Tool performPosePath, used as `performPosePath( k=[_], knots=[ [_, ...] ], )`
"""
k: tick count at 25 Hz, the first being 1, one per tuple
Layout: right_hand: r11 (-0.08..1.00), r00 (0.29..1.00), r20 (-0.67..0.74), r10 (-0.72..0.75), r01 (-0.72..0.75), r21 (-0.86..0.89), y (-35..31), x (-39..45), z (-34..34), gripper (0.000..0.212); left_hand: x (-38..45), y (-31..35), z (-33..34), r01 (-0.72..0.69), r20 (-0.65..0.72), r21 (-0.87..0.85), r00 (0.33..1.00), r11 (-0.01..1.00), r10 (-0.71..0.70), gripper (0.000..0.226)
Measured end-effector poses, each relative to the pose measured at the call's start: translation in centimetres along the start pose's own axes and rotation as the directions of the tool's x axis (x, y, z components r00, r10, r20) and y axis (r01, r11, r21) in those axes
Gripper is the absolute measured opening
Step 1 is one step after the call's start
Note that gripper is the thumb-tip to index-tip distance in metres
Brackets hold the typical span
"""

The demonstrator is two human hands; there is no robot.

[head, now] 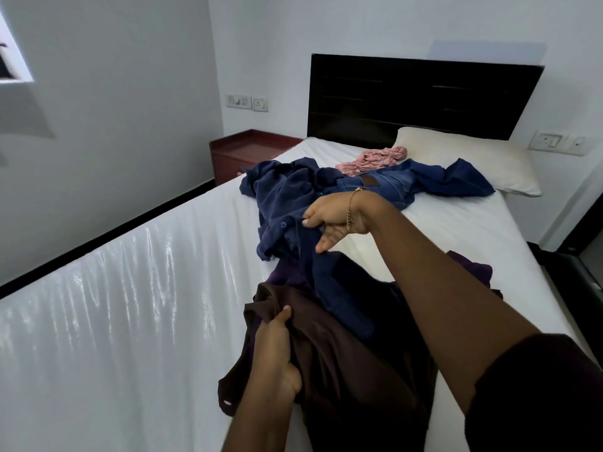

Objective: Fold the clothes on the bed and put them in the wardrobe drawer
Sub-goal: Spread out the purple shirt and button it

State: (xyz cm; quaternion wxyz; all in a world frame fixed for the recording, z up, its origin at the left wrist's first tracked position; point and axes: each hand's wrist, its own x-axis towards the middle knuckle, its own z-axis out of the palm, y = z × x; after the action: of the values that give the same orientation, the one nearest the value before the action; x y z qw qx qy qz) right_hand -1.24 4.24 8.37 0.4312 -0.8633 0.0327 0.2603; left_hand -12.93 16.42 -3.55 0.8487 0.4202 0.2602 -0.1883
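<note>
Here the right hand (329, 220) reaches out over the bed (137, 288) and pinches a fold of the navy blue shirt (287, 203) between thumb and curled upper fingers, while its lower fingers stretch out loosely beneath; a thin gold bracelet (350, 207) hangs at that wrist. The shirt lies crumpled in the middle of the white sheet, most of its bulk spread to the left of and beyond the grip, with one part trailing down toward the person over a purple garment (287, 272). Nearer, the left hand (277, 353) grips the edge of a dark brown garment (342, 370), thumb pressed on top of the cloth and fingers curled under it; the fabric falls away to the right of and below that hold. Farther up the bed lie blue jeans (385, 187) and a pink cloth (375, 159), just beside a white pillow (473, 161) that rests against the black headboard (424, 99). A reddish bedside table (248, 151) stands at the bed's left.
</note>
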Motion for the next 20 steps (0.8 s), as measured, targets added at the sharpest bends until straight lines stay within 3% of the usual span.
performPosePath(
  k=[1, 2, 3, 4, 5, 7, 8, 9, 10, 11, 12, 13, 14, 15, 16, 18, 20],
  knots=[
    [0.999, 1.000, 0.014, 0.003, -0.004, 0.032, 0.1, 0.8, 0.1, 0.014, 0.1, 0.0, -0.1, -0.001, -0.001, -0.006, 1.000, 1.000, 0.001, 0.031],
    [0.998, 0.994, -0.097, -0.043, 0.047, 0.045, 0.0, 2.2, -0.5, 0.011, 0.2, 0.0, -0.1, -0.004, -0.004, -0.016, 1.000, 1.000, 0.004, 0.031],
    [0.987, 0.947, -0.297, -0.125, 0.149, 0.060, -0.3, 3.5, -1.7, 0.010, 0.2, 0.1, -0.2, 0.001, -0.007, -0.021, 1.000, 1.000, -0.001, 0.032],
    [0.952, 0.813, -0.528, -0.244, 0.306, 0.032, -0.9, 4.4, -3.0, 0.017, 0.2, 0.1, -0.2, 0.005, -0.005, -0.024, 1.000, 1.000, -0.006, 0.032],
    [0.875, 0.673, -0.669, -0.315, 0.480, 0.071, -1.6, 4.6, -4.1, 0.034, 0.1, 0.1, -0.1, 0.015, 0.007, -0.027, 1.000, 1.000, -0.015, 0.032],
    [0.802, 0.513, -0.739, -0.437, 0.594, -0.062, -2.4, 4.6, -5.3, 0.072, 0.3, 0.2, -0.1, 0.014, 0.005, -0.019, 1.000, 1.000, -0.013, 0.032],
    [0.785, 0.512, -0.695, -0.505, 0.607, -0.123, -2.4, 4.5, -4.9, 0.079, 0.3, 0.2, -0.1, 0.023, 0.001, -0.022, 1.000, 1.000, -0.023, 0.033],
    [0.782, 0.564, -0.616, -0.549, 0.608, -0.141, -1.7, 3.9, -3.8, 0.075, 0.3, 0.2, -0.2, 0.027, 0.011, -0.008, 1.000, 1.000, -0.027, 0.033],
    [0.843, 0.690, -0.521, -0.502, 0.524, -0.117, -0.8, 3.1, -2.0, 0.063, 0.4, 0.3, -0.1, 0.026, 0.026, -0.013, 0.999, 1.000, -0.025, 0.033],
    [0.923, 0.843, -0.385, -0.374, 0.380, -0.064, 0.1, 2.7, 0.3, 0.051, 0.0, 0.5, -0.4, 0.020, 0.051, -0.016, 0.999, 1.000, -0.019, 0.035],
    [0.972, 0.955, -0.189, -0.227, 0.211, -0.103, 1.2, 1.8, 2.4, 0.052, 0.0, 0.6, 0.3, 0.029, 0.081, -0.016, 0.996, 0.999, -0.028, 0.037],
    [0.988, 0.998, -0.014, -0.062, 0.059, -0.143, 2.7, 1.2, 4.4, 0.061, -0.1, 0.5, 1.0, 0.049, 0.102, 0.009, 0.994, 0.999, -0.049, 0.038],
    [0.982, 0.996, 0.066, 0.061, -0.049, -0.180, 4.4, 1.0, 6.1, 0.070, -0.3, 0.2, 1.9, 0.114, 0.072, -0.020, 0.991, 0.993, -0.112, 0.039],
    [0.981, 0.991, 0.085, 0.103, -0.088, -0.172, 5.8, 0.8, 7.5, 0.074, -1.1, 0.0, 2.4, 0.149, -0.084, -0.169, 0.983, 0.974, -0.165, 0.040],
    [0.974, 0.997, 0.030, 0.077, -0.069, -0.215, 7.0, 0.6, 8.6, 0.072, -0.9, -0.3, 2.2, 0.129, -0.160, -0.150, 0.975, 0.980, -0.152, 0.042],
    [0.905, 0.985, -0.167, -0.053, -0.023, -0.425, 9.2, 0.3, 9.6, 0.051, -1.3, -0.5, 1.8, 0.037, -0.066, 0.018, 0.997, 0.999, -0.036, 0.032],
    [0.799, 0.924, -0.339, -0.176, -0.067, -0.597, 11.1, -0.1, 9.3, 0.044, -2.1, 0.1, 0.6, -0.065, -0.122, 0.068, 0.990, 0.996, 0.073, 0.020]
  ],
)
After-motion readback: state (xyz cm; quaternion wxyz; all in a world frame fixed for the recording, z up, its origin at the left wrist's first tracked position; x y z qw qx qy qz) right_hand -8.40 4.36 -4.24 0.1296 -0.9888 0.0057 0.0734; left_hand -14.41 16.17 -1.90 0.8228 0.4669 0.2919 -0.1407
